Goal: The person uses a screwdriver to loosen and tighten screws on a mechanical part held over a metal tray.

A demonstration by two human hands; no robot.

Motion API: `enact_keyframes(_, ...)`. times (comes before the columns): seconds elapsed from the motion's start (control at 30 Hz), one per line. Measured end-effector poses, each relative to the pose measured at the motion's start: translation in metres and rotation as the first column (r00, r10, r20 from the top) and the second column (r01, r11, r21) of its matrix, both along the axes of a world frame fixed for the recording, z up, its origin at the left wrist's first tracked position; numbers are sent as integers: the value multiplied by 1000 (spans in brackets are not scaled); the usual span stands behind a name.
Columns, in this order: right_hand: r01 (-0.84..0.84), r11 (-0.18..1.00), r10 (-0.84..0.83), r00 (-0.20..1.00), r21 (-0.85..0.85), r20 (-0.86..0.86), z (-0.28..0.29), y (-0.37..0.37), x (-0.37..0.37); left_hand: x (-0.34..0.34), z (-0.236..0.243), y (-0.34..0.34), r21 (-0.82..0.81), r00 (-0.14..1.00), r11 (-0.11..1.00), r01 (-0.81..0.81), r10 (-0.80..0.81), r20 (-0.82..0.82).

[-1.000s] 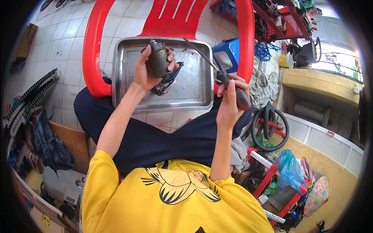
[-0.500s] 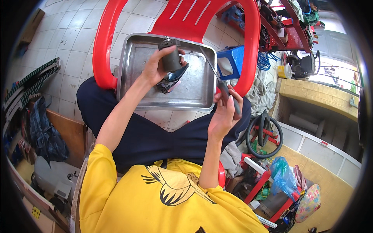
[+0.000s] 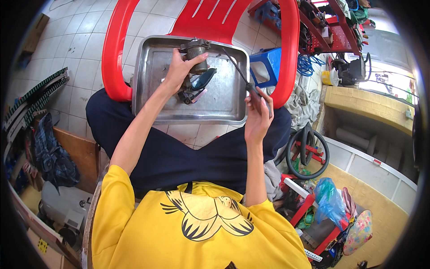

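My left hand (image 3: 178, 71) is wrapped round a dark metal cylinder-shaped part (image 3: 197, 62), which looks like a small motor with a flanged top end. It is held up over a shallow steel tray (image 3: 188, 120). In my right hand (image 3: 258, 120) is a screwdriver (image 3: 255, 95), gripped by its dark handle. Its long shaft slants up and left across the tray's right rim, with the tip apart from the metal part. Beneath the left hand, a dark glossy curved piece (image 3: 204, 80) and a small part with a pinkish edge (image 3: 192, 97) lie in the tray.
The tray rests on a red plastic chair (image 3: 289, 54) in front of my knees. Right of it stand a blue stool (image 3: 268, 65), a grey cloth (image 3: 301, 107) and black tyre-like rings (image 3: 326, 154). A red shelf rack (image 3: 324, 33) rises at the far right.
The metal part has turned in my left hand, so its flanged end shows more. My right hand has shifted slightly up and left with the screwdriver.
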State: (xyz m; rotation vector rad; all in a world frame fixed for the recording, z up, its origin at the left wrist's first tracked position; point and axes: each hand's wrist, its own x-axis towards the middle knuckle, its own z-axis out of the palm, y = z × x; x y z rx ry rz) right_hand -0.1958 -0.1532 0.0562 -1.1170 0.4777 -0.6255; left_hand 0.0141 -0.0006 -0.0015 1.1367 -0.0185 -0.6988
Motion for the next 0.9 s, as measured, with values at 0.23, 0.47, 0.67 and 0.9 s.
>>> enact_keyframes(0.23, -110, 993, 110, 994, -50, 4, -32, -34, 1, 12, -25, 9, 411, 939, 891, -193, 46, 342)
enact_keyframes(0.47, -148, 983, 137, 985, 108, 104, -49, -33, -2, 27, -22, 21, 591, 862, 734, -335, -14, 507)
enact_keyframes(0.67, -117, 987, 100, 985, 115, 143, -52, -34, 0, 32, -16, 23, 692, 745, 622, -366, -250, 618)
enact_keyframes(0.9, -74, 985, 47, 985, 156, 167, -50, -34, -1, 31, -18, 24, 798, 658, 430, -422, -460, 596)
